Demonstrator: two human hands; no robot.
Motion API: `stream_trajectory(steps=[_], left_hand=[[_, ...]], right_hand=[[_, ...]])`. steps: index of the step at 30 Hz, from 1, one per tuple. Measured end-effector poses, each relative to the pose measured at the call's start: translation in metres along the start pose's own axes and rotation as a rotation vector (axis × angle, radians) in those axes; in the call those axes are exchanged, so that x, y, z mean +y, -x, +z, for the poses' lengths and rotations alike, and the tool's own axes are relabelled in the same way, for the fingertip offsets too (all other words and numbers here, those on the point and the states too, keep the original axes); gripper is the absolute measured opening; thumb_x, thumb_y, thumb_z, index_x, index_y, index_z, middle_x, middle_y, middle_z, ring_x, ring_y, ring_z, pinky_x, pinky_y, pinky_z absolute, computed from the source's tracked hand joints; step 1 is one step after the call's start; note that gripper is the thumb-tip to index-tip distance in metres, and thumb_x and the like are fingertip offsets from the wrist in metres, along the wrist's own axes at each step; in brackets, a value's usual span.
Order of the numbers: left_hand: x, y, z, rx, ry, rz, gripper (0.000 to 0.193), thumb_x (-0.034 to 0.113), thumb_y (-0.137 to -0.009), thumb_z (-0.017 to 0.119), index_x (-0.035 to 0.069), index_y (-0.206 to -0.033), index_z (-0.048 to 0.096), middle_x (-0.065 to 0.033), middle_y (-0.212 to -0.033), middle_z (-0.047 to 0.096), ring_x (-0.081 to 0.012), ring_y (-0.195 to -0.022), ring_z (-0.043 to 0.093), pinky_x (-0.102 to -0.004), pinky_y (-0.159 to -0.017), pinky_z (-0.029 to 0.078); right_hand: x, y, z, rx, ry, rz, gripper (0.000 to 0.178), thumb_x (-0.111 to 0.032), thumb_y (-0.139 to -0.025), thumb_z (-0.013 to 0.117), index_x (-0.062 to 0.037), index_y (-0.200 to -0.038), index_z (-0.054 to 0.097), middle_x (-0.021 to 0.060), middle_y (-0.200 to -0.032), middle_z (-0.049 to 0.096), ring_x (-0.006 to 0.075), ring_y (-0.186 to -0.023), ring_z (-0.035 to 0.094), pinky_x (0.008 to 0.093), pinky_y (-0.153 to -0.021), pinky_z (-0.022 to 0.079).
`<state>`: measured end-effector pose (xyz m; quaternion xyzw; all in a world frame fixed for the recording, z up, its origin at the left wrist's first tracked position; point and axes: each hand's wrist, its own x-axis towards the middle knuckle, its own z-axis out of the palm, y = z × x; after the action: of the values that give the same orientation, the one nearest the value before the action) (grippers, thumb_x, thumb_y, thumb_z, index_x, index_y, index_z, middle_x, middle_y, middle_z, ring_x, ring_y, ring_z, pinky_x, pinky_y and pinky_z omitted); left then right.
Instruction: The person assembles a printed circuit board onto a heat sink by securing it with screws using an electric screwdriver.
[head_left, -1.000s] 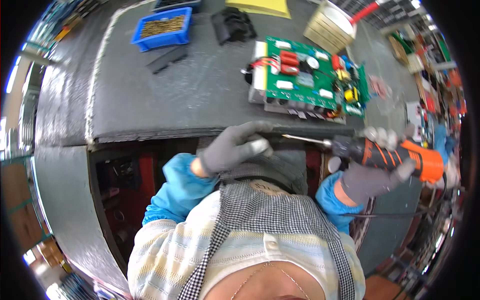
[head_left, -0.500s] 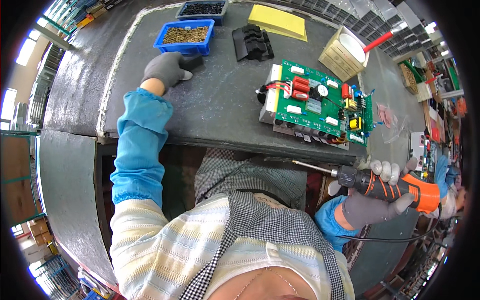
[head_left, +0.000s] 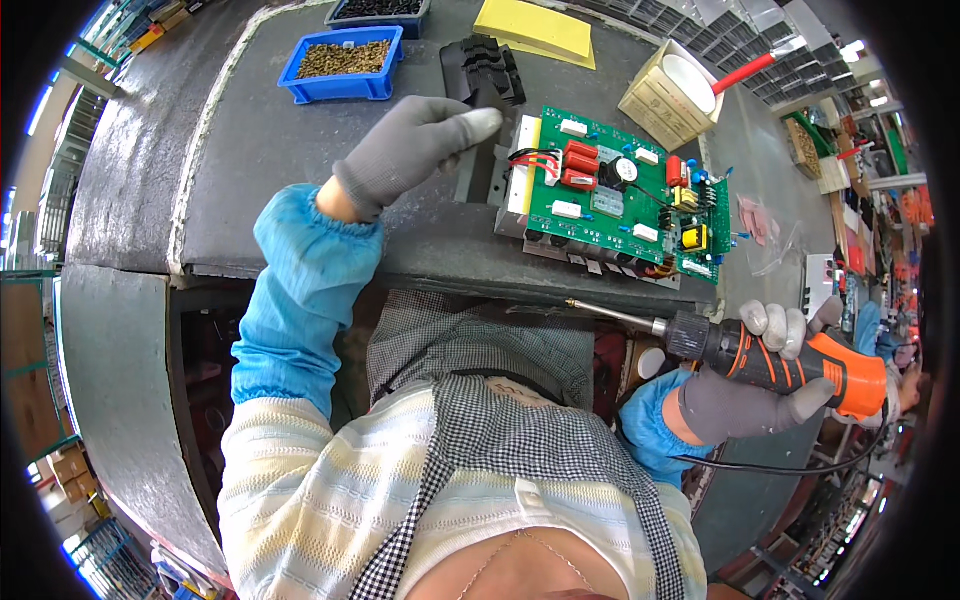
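Note:
My left hand, in a grey glove, is closed by the left end of a green circuit board. Its thumb and fingertips pinch a dark flat piece, partly hidden by the hand, which hangs beside the board's pale metal end. The board carries red, white and yellow components and sits raised on a metal base. Lower right, my right hand is wrapped round an orange and black electric screwdriver. Its long bit points left, in front of the table edge, and a black cord trails from its rear.
A blue bin of brass-coloured small parts and a grey-blue bin of black parts stand far left. Black moulded pieces, yellow sheets and a carton with a red-handled tool lie beyond the board. Another person's hand shows far right.
My left hand has moved right and nearer, from beside the blue bin to the board's left end, bringing the dark piece along. My right hand keeps its grip on the screwdriver, nearly still.

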<state>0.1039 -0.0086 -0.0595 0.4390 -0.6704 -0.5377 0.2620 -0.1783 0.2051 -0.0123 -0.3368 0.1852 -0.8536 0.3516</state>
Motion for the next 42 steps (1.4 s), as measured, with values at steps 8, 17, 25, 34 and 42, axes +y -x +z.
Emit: stream_trajectory(steps=[8, 17, 25, 34, 42], left_hand=[[-0.018, -0.014, 0.022, -0.011, 0.131, -0.001, 0.047, 0.040, -0.098, 0.064, -0.005, -0.108, 0.073, -0.0016, -0.071, 0.061, -0.0097, -0.065, 0.056, -0.0266, -0.061, 0.047], [-0.025, -0.013, 0.034, 0.142, -0.005, 0.061, 0.040, 0.031, -0.098, 0.065, -0.007, -0.108, 0.071, -0.0036, -0.087, 0.071, -0.0073, -0.078, 0.060, -0.0256, -0.072, 0.050], [-0.014, -0.011, 0.029, 0.128, -0.116, 0.070, 0.036, 0.028, -0.097, 0.065, -0.007, -0.101, 0.073, -0.0021, -0.076, 0.067, -0.0065, -0.070, 0.057, -0.0265, -0.066, 0.049], [-0.019, -0.013, 0.037, 0.178, -0.077, 0.143, 0.041, 0.034, -0.096, 0.061, -0.004, -0.087, 0.073, -0.0135, -0.062, 0.062, -0.0203, -0.058, 0.059, -0.0361, -0.059, 0.048], [-0.020, -0.012, 0.031, 0.124, -0.063, 0.083, 0.037, 0.028, -0.097, 0.064, -0.008, -0.099, 0.073, -0.0043, -0.073, 0.068, -0.0067, -0.066, 0.058, -0.0259, -0.061, 0.048]], right_hand=[[-0.005, -0.005, -0.004, -0.071, 0.010, -0.010, 0.077, -0.046, -0.090, 0.069, -0.0011, -0.146, 0.041, 0.0010, -0.083, 0.045, 0.0154, -0.077, 0.044, 0.0372, -0.081, 0.040], [0.003, -0.067, 0.051, -0.280, 0.037, -0.001, 0.070, -0.046, -0.086, 0.068, 0.0067, -0.128, 0.048, 0.0057, -0.091, 0.046, 0.0231, -0.088, 0.048, 0.0423, -0.089, 0.041], [0.104, -0.102, 0.081, -0.243, 0.351, -0.119, 0.048, -0.032, -0.095, 0.061, 0.0011, -0.129, 0.053, 0.0144, -0.090, 0.066, 0.0316, -0.085, 0.067, 0.0509, -0.088, 0.056], [0.122, -0.111, 0.076, -0.268, 0.418, -0.090, 0.030, -0.029, -0.092, 0.065, 0.0018, -0.093, 0.064, 0.0174, -0.084, 0.069, 0.0293, -0.080, 0.071, 0.0440, -0.082, 0.059], [0.131, -0.111, 0.091, -0.339, 0.391, -0.068, 0.028, -0.026, -0.094, 0.062, 0.0011, -0.091, 0.063, 0.0141, -0.080, 0.069, 0.0264, -0.077, 0.070, 0.0397, -0.077, 0.059]])
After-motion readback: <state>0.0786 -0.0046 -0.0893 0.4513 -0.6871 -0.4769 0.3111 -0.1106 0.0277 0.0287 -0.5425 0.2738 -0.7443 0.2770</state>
